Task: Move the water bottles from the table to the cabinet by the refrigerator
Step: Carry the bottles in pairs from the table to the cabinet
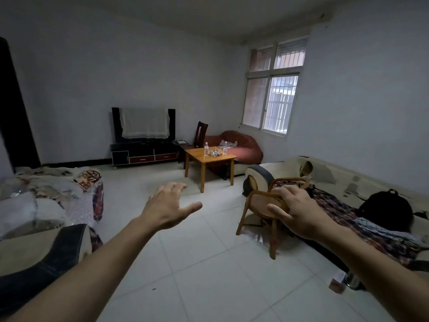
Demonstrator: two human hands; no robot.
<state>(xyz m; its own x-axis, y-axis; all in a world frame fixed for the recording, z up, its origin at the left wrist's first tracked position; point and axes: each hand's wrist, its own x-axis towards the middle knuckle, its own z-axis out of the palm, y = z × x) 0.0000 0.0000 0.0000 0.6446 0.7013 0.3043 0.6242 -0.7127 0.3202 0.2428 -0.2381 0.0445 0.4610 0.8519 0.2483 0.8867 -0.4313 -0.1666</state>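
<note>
A small wooden table (222, 158) stands across the room, near the window. On it stand two clear water bottles, one at the left (206, 149) and one at the back right (225, 147), with small items between them. My left hand (168, 206) and my right hand (296, 211) are stretched out in front of me over the floor, fingers spread and holding nothing. Both hands are far from the table. No refrigerator or cabinet beside one is in view.
A small wooden chair (262, 210) stands under my right hand. A sofa with clothes and a black backpack (385, 209) runs along the right. Another cluttered sofa (41, 201) is at left. A TV stand (144, 153) and a red beanbag (243, 146) line the far wall.
</note>
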